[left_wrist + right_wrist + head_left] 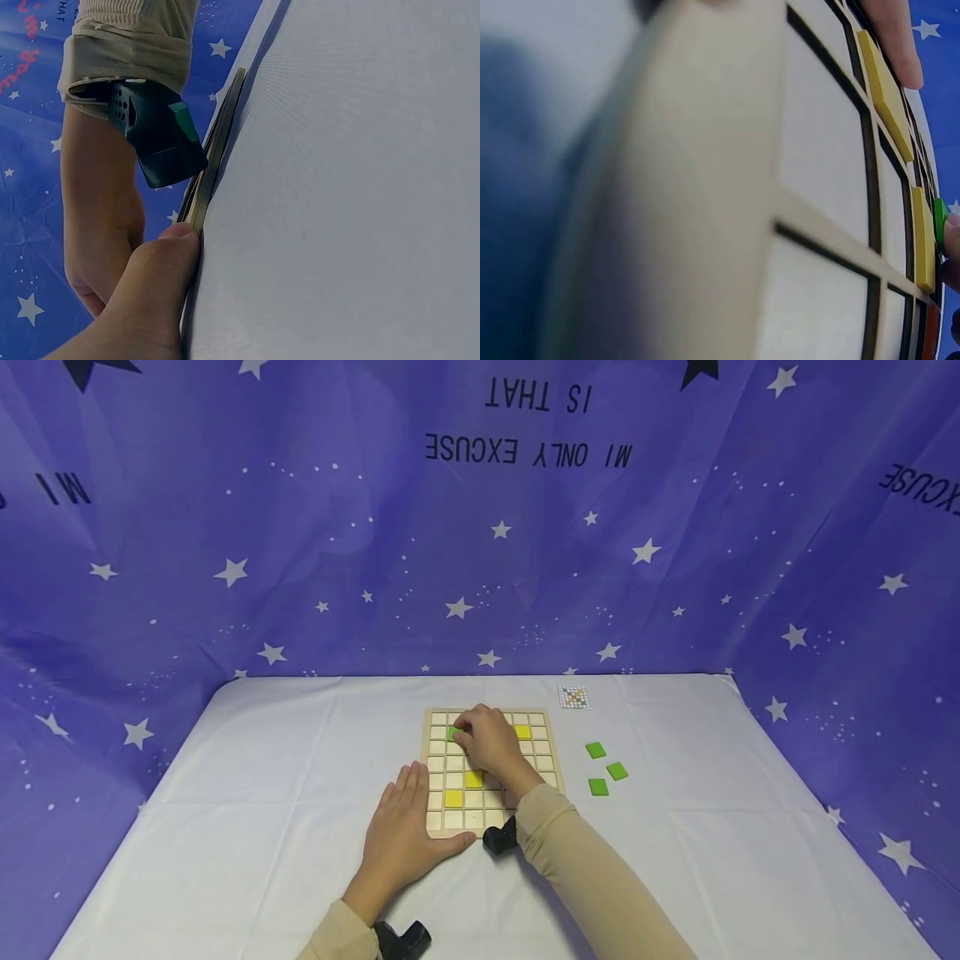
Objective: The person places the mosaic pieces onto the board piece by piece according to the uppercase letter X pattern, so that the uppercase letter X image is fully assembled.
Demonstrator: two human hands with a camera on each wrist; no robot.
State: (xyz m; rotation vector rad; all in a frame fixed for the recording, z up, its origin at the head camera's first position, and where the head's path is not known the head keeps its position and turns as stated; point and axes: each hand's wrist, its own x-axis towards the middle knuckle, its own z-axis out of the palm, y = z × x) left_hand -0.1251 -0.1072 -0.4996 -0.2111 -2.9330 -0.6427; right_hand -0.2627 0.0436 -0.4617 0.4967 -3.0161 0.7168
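A wooden grid board lies on the table. Yellow tiles sit in several of its squares. At its upper left, my right hand pinches a green tile between thumb and fingertips, right at a square. The right wrist view shows fingertips on that green tile, beyond two yellow tiles and a reddish-orange one. My left hand rests along the board's left side, fingers straight and thumb reaching along the front edge. In the left wrist view, the thumb touches the board's edge.
Three loose green tiles lie right of the board. Behind them is a small card with a coloured grid pattern. A white cloth covers the table, and a purple star-printed curtain hangs around it.
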